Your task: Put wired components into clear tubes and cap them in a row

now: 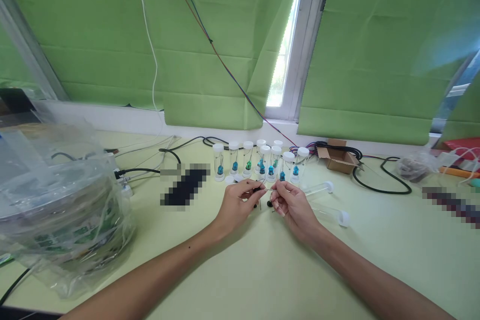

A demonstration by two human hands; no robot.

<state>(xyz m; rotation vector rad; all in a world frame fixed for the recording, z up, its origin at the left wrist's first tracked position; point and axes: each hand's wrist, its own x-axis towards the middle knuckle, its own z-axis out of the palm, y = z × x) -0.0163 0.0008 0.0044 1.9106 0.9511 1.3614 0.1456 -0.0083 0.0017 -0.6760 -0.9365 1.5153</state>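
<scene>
1. Head view: the green print on the plastic-wrapped stack (pixel 56 210) at the left is too blurred to read.
2. The left hand (pixel 240 201) and right hand (pixel 294 206) each pinch one end of a thin wire (pixel 267 190). Its long axis runs left-right, just above the table (pixel 262 270) and near the capped vials (pixel 248 161).
3. The table is pale yellow-green, and green blinds (pixel 225 35) cover the far window.

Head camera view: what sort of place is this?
Likely a small-parts assembly bench by a window: a row of capped clear tubes holding tiny coloured parts, black cables across the table, green blinds behind; left hand and right hand pinch a thin wire.
</scene>
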